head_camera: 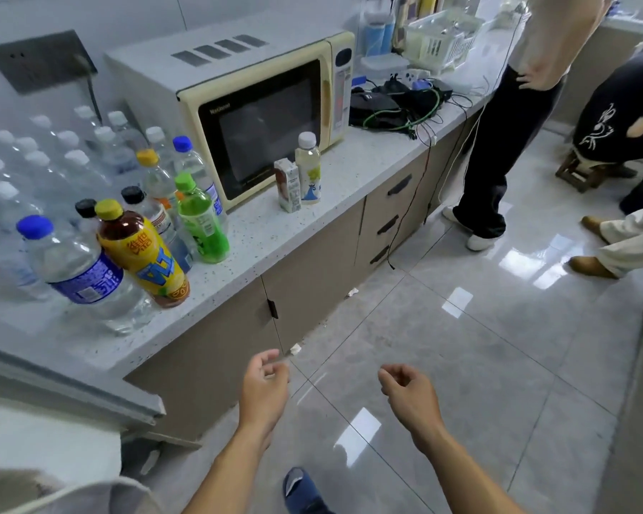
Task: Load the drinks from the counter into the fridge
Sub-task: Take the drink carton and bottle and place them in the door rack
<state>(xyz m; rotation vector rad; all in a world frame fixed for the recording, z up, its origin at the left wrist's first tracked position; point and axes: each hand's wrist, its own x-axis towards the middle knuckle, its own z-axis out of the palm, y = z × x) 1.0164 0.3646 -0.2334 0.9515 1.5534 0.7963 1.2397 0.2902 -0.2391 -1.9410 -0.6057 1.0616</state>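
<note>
Hands come first, nearest the viewer: the left hand (264, 383) and the right hand (405, 389) are held out over the grey tiled floor (479, 365), fingers loosely curled, neither holding anything. A blue slipper (301, 491) shows below them. To the left, the speckled white counter (275, 231) carries the drinks. Nearest its front edge stand a clear water bottle with a blue cap (78, 272) and, touching it, a yellow-labelled tea bottle (142, 254). Just beyond are a green bottle (201, 220), a bottle with a black cap (149, 220) and one with an orange-yellow cap (156, 179). Behind these, a group of clear white-capped water bottles (34, 172) fills the counter toward the wall. Farther along, a small drink carton (287, 185) and a pale bottle with a white cap (308, 168) stand side by side, just in front of a cream microwave (238, 105). Past the microwave lies a tangle of black and green cables (405, 105), then a white basket (442, 38). A person in dark trousers (498, 142) stands at the far end of the counter; another sits on a low wooden stool (579, 172) beyond.
</note>
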